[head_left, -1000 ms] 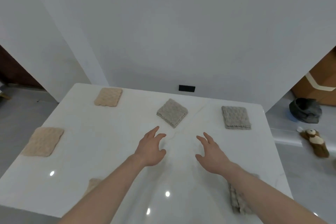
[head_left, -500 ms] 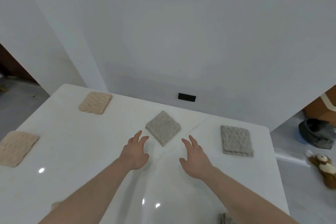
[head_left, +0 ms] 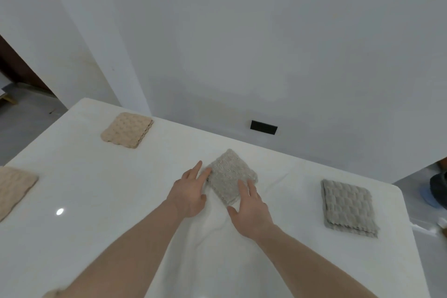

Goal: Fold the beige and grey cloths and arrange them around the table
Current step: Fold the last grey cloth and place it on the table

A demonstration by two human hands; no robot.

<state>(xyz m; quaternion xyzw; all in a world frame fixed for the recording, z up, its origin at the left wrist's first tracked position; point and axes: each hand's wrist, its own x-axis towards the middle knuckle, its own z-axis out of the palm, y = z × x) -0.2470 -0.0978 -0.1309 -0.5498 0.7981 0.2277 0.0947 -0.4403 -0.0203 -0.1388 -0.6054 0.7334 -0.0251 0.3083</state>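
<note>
A folded grey cloth (head_left: 229, 173) lies turned like a diamond near the far middle of the white table (head_left: 96, 201). My left hand (head_left: 189, 191) touches its left edge with straight fingers. My right hand (head_left: 251, 210) rests with straight fingers on its near right edge, thumb by the near corner. A second folded grey cloth (head_left: 348, 208) lies at the right. One folded beige cloth (head_left: 127, 129) sits at the far left corner, and another beige cloth (head_left: 12, 189) lies at the left edge, partly cut off.
A white wall with a black socket plate (head_left: 263, 127) stands just behind the table's far edge. Grey floor shows at the left. At the far right, past the table's corner, a dark object (head_left: 439, 189) lies on the floor.
Both hands have reached forward and now touch the middle grey cloth on either side. The view has moved closer to the far edge.
</note>
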